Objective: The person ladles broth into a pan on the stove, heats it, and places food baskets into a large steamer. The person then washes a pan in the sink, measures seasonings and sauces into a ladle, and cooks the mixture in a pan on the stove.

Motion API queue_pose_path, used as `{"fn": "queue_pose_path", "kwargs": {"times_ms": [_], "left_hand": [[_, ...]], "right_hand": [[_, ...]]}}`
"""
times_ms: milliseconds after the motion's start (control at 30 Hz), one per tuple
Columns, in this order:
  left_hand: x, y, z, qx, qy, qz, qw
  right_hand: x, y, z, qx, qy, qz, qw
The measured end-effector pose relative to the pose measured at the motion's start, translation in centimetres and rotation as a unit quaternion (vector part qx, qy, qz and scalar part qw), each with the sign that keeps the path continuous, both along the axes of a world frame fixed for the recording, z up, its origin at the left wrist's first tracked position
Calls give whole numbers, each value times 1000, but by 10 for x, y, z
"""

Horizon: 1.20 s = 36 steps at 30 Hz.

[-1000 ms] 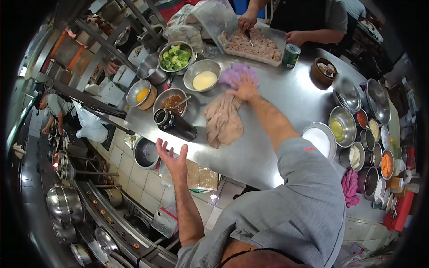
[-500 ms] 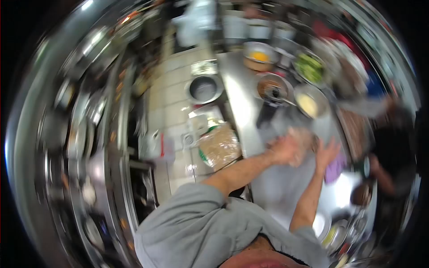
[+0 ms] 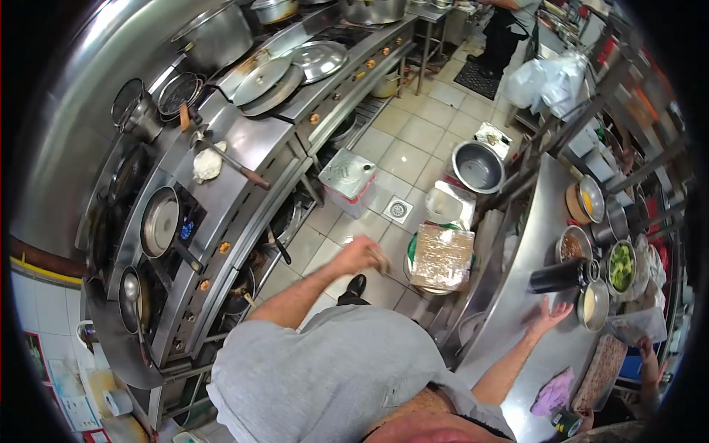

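My left hand is in the air over the tiled floor, fingers loosely bent and partly blurred; I see nothing held in it. My right hand is above the steel worktop, fingers spread and nothing in them. Just beyond it lies a black cylindrical container, and a bowl with pale contents stands beside its fingertips. Farther along the worktop are a bowl of brown food and a bowl of green vegetables. A purple cloth lies nearer my body.
On the left runs a stove with a frying pan near a blue flame. A plastic-wrapped package, a large metal bowl and a square tin stand low between stove and worktop. Another person's hand shows at right.
The view has swung left toward the stove. My hands, close together over the worktop before, are now far apart; the left has moved out over the floor.
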<state>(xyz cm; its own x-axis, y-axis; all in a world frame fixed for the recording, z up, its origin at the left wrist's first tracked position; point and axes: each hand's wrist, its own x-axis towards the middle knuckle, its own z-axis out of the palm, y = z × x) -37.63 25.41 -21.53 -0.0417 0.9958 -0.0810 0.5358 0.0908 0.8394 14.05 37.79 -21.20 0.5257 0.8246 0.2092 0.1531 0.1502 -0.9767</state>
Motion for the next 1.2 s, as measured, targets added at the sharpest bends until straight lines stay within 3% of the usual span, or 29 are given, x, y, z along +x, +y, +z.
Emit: {"fn": "queue_pose_path", "kwargs": {"times_ms": [67, 200, 267, 333, 400, 433, 500, 533, 567, 600, 633, 667, 700, 733, 767, 800, 933, 967, 1000, 1100, 1200], "left_hand": [[-70, 1, 27, 7, -11, 134, 991], [-210, 19, 58, 212, 143, 292, 922], [-260, 31, 93, 189, 103, 390, 895], [-330, 47, 94, 182, 40, 425, 886], [-346, 52, 117, 151, 310, 478, 808], [-343, 57, 114, 153, 307, 472, 812], [-330, 62, 106, 106, 408, 493, 761], [-345, 65, 68, 169, 402, 416, 798], [-333, 68, 51, 218, 311, 344, 858], [-295, 65, 55, 218, 115, 298, 922], [-272, 63, 30, 224, 181, 238, 927], [-234, 55, 36, 26, 74, 200, 977], [-217, 50, -22, 98, 32, 152, 983], [-186, 29, -23, 14, -21, 117, 993], [-177, 16, -77, -44, -67, 69, 994], [-161, -1, -81, -149, -5, 41, 988], [-174, -86, -210, -263, 127, -68, 954], [-183, -100, -209, -390, 140, -74, 907], [-194, -110, -212, -425, 174, -98, 883], [-210, -135, -218, -350, 365, -268, 820], [-211, -93, -229, -315, 355, -248, 844]], "right_hand": [[-22, 16, 7, 36, 41, -8, 998], [-37, 49, -12, 74, -1, 3, 997], [-64, 52, 4, 87, 40, -30, 995], [-71, 57, 8, 119, 47, -63, 990], [-79, 62, 9, 142, 35, -85, 986], [-80, 65, 8, 138, 10, -119, 983], [-73, 70, 1, 121, -20, -163, 979], [-69, 70, -2, 123, -23, -170, 977], [-66, 71, -6, 114, -27, -174, 978], [-65, 72, -7, 105, -29, -177, 978], [-68, 69, -7, 102, -31, -181, 978], [-72, 64, -9, 105, -29, -185, 977], [-78, 56, -8, 80, -47, -185, 978], [-85, 49, -6, 55, -64, -184, 979], [-98, 40, 1, 61, -65, -177, 980], [-113, 28, 11, 34, -49, -161, 985], [-147, -2, 12, 71, -37, -102, 992], [-169, -15, 36, 58, -26, -79, 995], [-173, -21, 34, 66, -16, -51, 996], [-204, -42, 73, 50, -9, 1, 999], [-223, -58, 106, 36, -11, 51, 998]]}}
